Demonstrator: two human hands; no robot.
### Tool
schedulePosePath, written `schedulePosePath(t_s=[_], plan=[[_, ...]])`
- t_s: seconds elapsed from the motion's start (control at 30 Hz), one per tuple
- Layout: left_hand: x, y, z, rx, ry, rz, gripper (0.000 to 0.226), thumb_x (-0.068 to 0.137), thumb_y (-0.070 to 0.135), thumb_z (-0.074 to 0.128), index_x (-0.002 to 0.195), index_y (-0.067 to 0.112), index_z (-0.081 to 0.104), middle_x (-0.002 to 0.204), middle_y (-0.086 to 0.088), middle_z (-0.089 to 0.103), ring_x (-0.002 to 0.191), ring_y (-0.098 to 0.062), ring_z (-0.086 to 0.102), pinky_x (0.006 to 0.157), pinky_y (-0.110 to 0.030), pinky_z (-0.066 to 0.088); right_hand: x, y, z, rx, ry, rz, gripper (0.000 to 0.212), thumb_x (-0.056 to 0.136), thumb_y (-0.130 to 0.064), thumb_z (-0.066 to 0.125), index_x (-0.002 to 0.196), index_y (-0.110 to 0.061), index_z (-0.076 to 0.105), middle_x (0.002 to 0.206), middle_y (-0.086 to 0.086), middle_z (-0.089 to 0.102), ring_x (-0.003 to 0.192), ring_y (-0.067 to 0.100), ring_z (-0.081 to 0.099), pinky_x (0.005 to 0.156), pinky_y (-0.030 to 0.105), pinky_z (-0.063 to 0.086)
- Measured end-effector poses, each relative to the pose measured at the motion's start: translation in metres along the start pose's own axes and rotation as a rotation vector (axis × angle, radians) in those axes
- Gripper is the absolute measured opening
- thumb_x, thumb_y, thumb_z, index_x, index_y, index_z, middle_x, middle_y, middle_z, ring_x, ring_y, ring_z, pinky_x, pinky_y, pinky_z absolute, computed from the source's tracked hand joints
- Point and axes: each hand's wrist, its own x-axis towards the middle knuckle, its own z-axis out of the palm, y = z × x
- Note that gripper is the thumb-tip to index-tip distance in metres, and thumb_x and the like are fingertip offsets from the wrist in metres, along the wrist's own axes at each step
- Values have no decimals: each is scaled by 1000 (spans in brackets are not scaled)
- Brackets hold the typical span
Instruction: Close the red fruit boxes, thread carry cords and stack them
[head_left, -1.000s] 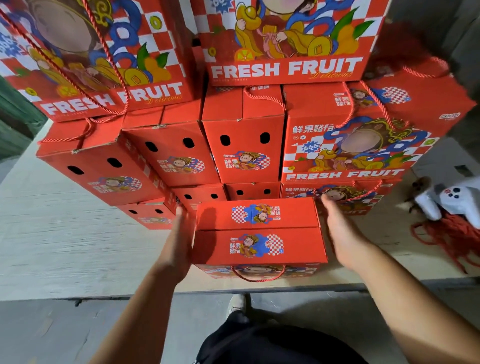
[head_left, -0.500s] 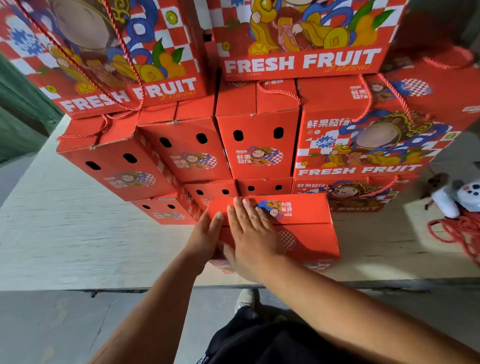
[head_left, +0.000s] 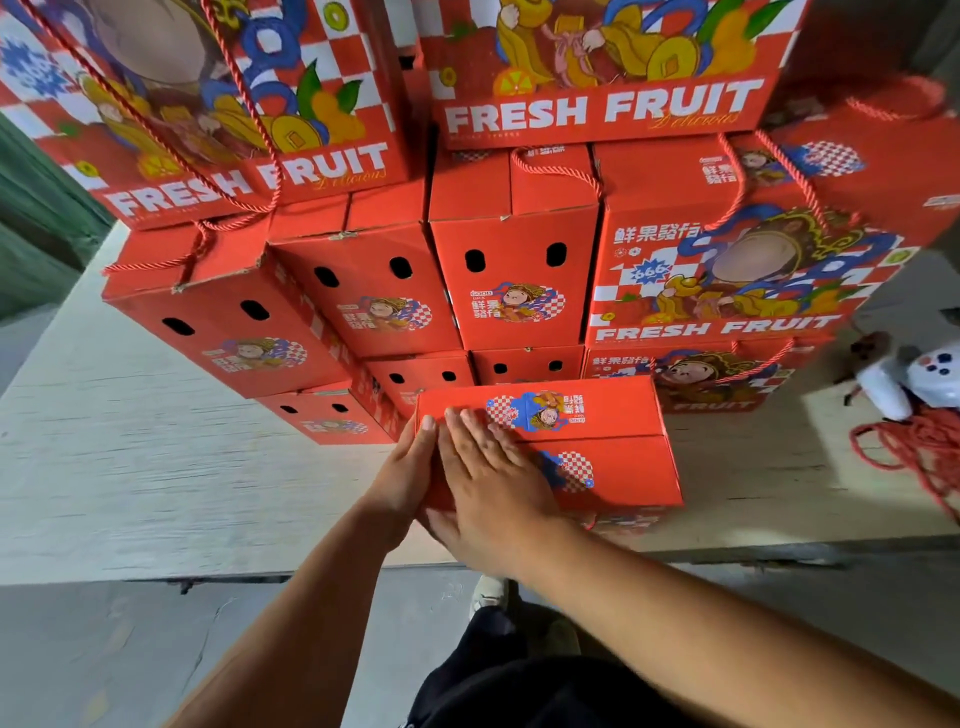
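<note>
Pale, grainy board tabletop, flat and matt, carrying all items; its near edge runs from 9 to 3 o'clock.

Red printed cardboard, stacked boxes: rectangular cartons in several tiers, filling 10 to 2 o'clock. Some end panels show two oval punched holes; broad faces read "FRESH FRUIT". Twisted red cords loop over several.

Red fruit box: closed carton at centre, standing on the tabletop just in front of the stack. Long axis runs 9 to 3 o'clock; lid flaps meet in a seam along that axis. Smooth, glossy, cartoon print on top.

Right hand: fingers straight and together, laid flat on the lid's 9 o'clock end.

Left hand: fingers extended, pressed against the box's 9 o'clock end panel.

Loose red cords: tangled heap at 3 o'clock.

White plastic controller: just beyond the cords.
</note>
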Motion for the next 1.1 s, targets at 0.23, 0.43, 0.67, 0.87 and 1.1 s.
schedulePosePath(t_s=[0.23, 0.43, 0.67, 0.87, 1.1], plan=[[-12, 17, 5, 441, 201, 211, 42, 110, 32, 51, 151, 21, 50, 145, -4, 61, 139, -27, 55, 113, -41, 47, -69, 154, -31, 39, -51, 325, 86, 91, -79, -3, 158, -30, -27, 163, -11, -37, 148, 12, -38, 123, 39, -13], [-26, 30, 67, 1279, 0, 646, 74, 104, 66, -2, 167, 28, 5, 170, 11, -13, 161, -17, -13, 129, -40, -13, -40, 106, -38, 130, 290, 299, 68, 107, -51, 21, 165, -19, 9, 171, -1, -3, 158, 19, -9, 126, 37, -4], [-5, 6, -9, 1292, 8, 577, 80, 104, 70, 18, 167, 22, 8, 172, 9, -5, 161, -17, -10, 131, -42, 3, -75, 165, -20, 130, 53, 408, 89, 93, -80, 7, 163, -29, -14, 168, -9, -22, 157, 15, -12, 128, 41, 3], [-8, 0, -15, 46, 13, 195, 69, 103, 71, 40, 156, 27, 49, 156, 10, 52, 148, -12, 44, 127, -48, 31, -85, 194, -26, 1017, 277, 826, 95, 87, -87, 29, 162, -29, 26, 168, -1, 28, 153, 22, 29, 123, 45, 20], [-5, -3, -14, -224, -114, 91, 72, 96, 81, 41, 149, 34, 56, 152, 1, 59, 142, -22, 54, 118, -49, 42, -63, 166, -20, 1642, 158, 772, 90, 66, -98, 46, 146, -57, 44, 158, -14, 41, 135, 16, 53, 119, 47, 29]])
